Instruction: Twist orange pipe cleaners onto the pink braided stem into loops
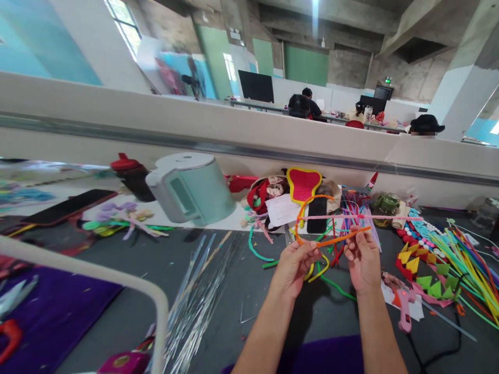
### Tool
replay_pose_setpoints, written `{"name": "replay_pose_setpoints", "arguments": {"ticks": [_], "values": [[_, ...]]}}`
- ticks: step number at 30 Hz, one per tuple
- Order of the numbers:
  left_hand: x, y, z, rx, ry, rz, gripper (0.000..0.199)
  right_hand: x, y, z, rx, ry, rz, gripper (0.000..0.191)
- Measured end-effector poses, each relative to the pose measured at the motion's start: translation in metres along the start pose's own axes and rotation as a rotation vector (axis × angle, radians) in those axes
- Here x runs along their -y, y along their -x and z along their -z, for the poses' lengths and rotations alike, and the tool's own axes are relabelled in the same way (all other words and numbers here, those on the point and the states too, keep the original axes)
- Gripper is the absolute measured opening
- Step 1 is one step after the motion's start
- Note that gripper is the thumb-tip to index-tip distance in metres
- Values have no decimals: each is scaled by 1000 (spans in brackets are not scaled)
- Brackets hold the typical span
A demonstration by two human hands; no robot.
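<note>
An orange pipe cleaner (pixel 299 221), curved into an open loop, is pinched near its lower bend by my left hand (pixel 298 267). Its straight end runs right to my right hand (pixel 363 257), whose thumb and fingers close on it. A straight pink pipe cleaner (pixel 331 217) crosses behind the loop and stretches out past my right hand; whether I hold it is hard to tell. Beneath and beyond my hands, yellow and green pipe cleaners (pixel 337 287) lie on the dark table. A dark phone (pixel 317 215) shows through the loop.
A pink glue gun (pixel 405 311) lies right, near felt crowns (pixel 409 259) and bundled pipe cleaners (pixel 463 259). Left are a mint kettle (pixel 206 192), a red-lidded bottle (pixel 132 179), silvery strips (pixel 198 306) and a pale curved bar (pixel 117 278). Beyond the white partition (pixel 234 132), people sit.
</note>
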State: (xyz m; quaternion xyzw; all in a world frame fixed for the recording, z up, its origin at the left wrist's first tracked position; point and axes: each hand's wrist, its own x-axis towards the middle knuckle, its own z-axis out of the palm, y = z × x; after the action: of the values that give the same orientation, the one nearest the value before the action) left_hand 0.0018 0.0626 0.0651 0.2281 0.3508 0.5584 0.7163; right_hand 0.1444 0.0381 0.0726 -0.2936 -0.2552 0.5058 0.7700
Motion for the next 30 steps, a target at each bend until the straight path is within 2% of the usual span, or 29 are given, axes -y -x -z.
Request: {"name": "replay_pose_setpoints", "arguments": {"ticks": [4, 10, 17, 21, 25, 30], "values": [[1, 5, -4, 34, 4, 10, 30, -1, -1, 0, -74, -90, -57, 21], [0, 7, -6, 83, -18, 81, 31, -2, -2, 0, -43, -272, -139, 21], [5, 6, -5, 66, 44, 119, 24, -6, 3, -4, -23, -275, -42, 23], [10, 9, -9, 95, 52, 164, 21, -5, 5, -3, -27, -355, -46, 23], [12, 14, -13, 145, 61, 175, 21, -7, -1, 2, -57, -290, -90, 16], [8, 21, -17, 206, 67, 178, 26, -16, -12, 11, -124, -199, -233, 12]]}}
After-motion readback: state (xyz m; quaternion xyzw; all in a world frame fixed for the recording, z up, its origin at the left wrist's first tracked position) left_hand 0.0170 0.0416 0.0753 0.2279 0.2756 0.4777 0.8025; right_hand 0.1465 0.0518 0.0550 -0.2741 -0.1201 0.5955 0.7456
